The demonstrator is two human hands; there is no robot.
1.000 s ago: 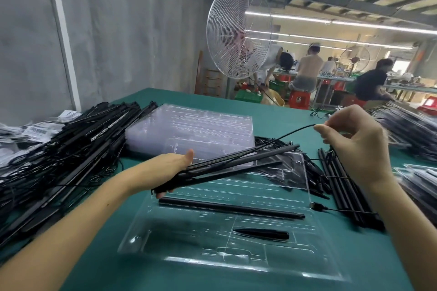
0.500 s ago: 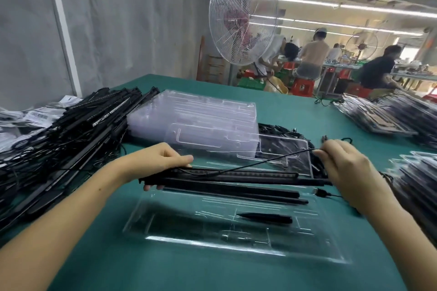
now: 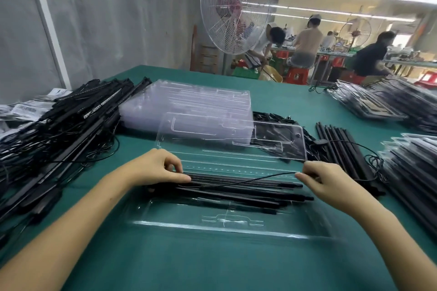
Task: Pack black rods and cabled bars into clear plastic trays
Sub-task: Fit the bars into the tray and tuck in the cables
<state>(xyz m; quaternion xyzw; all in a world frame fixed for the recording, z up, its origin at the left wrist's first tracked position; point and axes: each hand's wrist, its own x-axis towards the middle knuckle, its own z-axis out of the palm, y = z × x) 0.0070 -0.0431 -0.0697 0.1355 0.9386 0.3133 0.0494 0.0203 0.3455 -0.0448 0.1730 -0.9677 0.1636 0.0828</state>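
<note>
The left hand (image 3: pixel 159 169) is resting on the left end of a bundle of black rods and cabled bars (image 3: pixel 248 192), its fingers curled down and its thumb and fingertips pinching the topmost bar there. The right hand (image 3: pixel 325 178) is sitting at the bundle's right end, pinching a thin black cable (image 3: pixel 250 179) that is arching loosely over the bars between the two hands. The bundle is lying lengthwise across the far half of an open clear plastic tray (image 3: pixel 212 225) on the green tabletop (image 3: pixel 212 267), and the tray's hinged lid (image 3: pixel 212 130) is tilting up behind it. Just beyond the lid a stack of empty clear trays (image 3: pixel 189 99) is standing. A large tangled heap of cabled bars (image 3: pixel 59 130) is spreading along the left side, and a neat row of loose black rods (image 3: pixel 343 146) is lying to the right of the tray. Filled trays (image 3: pixel 413 172) are piling up at the right edge. A big wire-caged fan (image 3: pixel 234 4) is standing past the tabletop's far end.
</note>
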